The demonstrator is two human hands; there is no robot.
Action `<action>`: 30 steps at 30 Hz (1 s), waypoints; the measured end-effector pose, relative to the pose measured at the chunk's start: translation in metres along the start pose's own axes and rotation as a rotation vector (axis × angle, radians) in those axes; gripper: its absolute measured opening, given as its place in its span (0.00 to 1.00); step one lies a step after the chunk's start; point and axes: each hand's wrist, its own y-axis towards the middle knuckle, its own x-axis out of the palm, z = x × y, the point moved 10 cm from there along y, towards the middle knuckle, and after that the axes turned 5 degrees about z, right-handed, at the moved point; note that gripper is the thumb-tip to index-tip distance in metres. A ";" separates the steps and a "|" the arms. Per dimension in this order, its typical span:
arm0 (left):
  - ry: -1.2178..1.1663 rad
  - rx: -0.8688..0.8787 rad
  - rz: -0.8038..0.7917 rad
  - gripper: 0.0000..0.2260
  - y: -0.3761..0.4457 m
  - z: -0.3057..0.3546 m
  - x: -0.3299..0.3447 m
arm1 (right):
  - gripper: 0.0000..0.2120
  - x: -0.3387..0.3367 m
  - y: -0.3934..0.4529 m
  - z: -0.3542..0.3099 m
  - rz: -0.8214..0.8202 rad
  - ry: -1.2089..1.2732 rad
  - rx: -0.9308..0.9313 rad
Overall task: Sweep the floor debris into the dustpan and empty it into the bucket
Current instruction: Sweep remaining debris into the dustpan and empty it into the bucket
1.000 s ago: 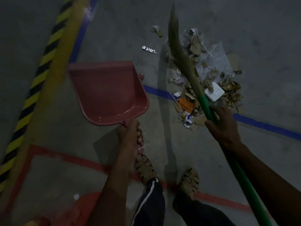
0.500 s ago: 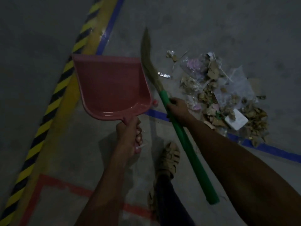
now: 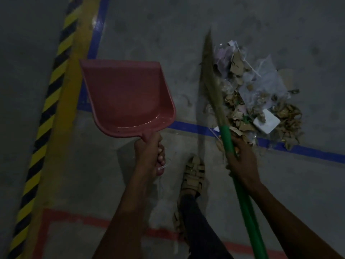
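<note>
Left hand (image 3: 149,156) grips dustpan (image 3: 127,98) — seemingly empty; right hand (image 3: 240,161), broom (image 3: 226,137).

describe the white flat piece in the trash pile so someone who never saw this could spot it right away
Follow the blue tape line across the grey concrete floor to the debris pile on its right stretch, beside the green-handled grass broom. At the pile's near edge lies a flat white rounded-corner rectangular piece. It is the only smooth, bright white shape among torn brown cardboard scraps and crumpled clear plastic.
</note>
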 end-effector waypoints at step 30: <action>0.059 -0.028 -0.011 0.15 -0.031 -0.054 0.026 | 0.27 -0.059 -0.103 0.097 -0.072 -0.360 -0.163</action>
